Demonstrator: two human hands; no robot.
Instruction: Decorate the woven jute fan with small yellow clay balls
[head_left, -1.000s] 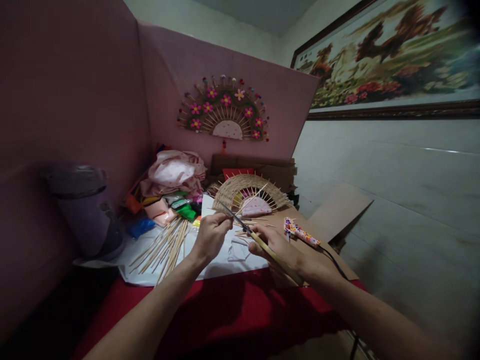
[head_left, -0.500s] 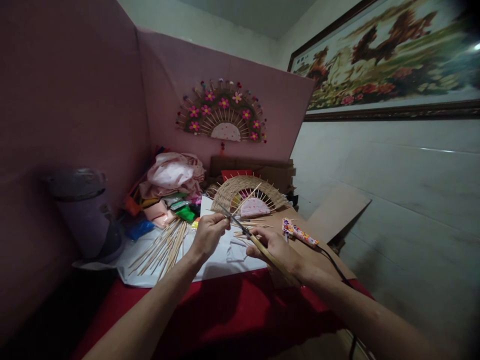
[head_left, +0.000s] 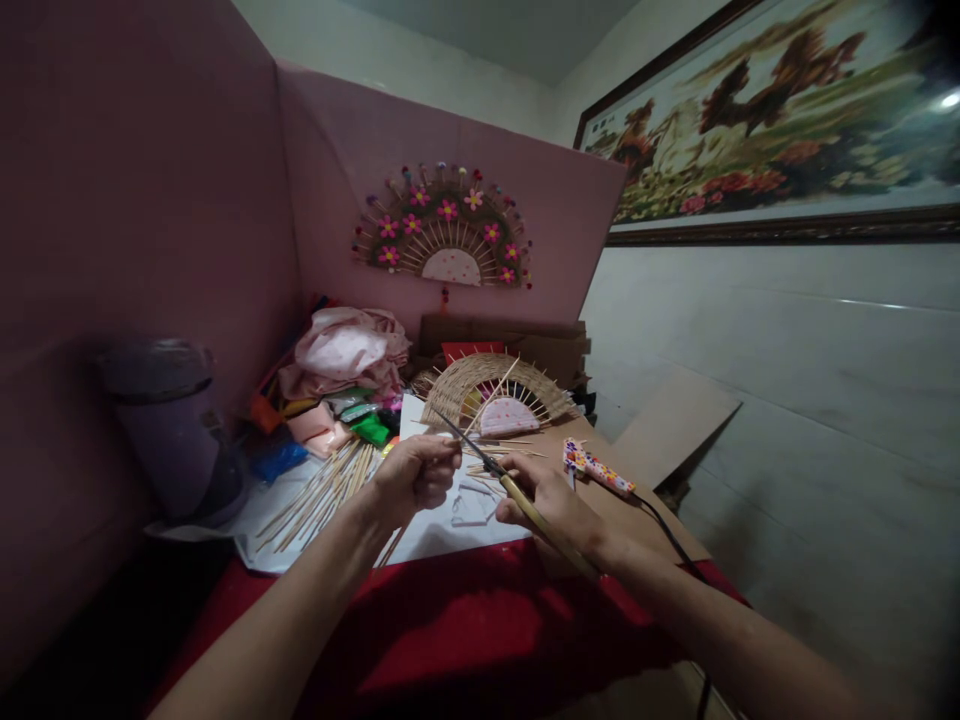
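My left hand (head_left: 420, 472) is closed, pinching a thin bamboo stick (head_left: 493, 395) that slants up to the right in front of a woven half-round fan. Stick ends also show beneath that hand. Closed around the yellowish handle of scissors (head_left: 536, 515), my right hand (head_left: 551, 505) points the dark blades up and left, close to my left fingertips. Whether the blades touch the stick, I cannot tell. Behind both hands rests the fan (head_left: 450, 385), with a twine-like band, stick ribs and a pink dotted half-circle (head_left: 510, 416). Short sticks (head_left: 510, 452) lie just before it.
Loose bamboo sticks (head_left: 319, 500) and coloured packets (head_left: 371, 428) lie at left, near a purple flask (head_left: 176, 430) and bunched pink cloth (head_left: 345, 345). A flowered glue gun (head_left: 600, 468) with a black cord lies right. A flower-decorated fan (head_left: 448, 215) hangs on the pink panel.
My left hand has turned slightly and curled, and stick ends now show beneath it. The stick's upper end has shifted slightly left and up. The right hand and scissors have barely moved.
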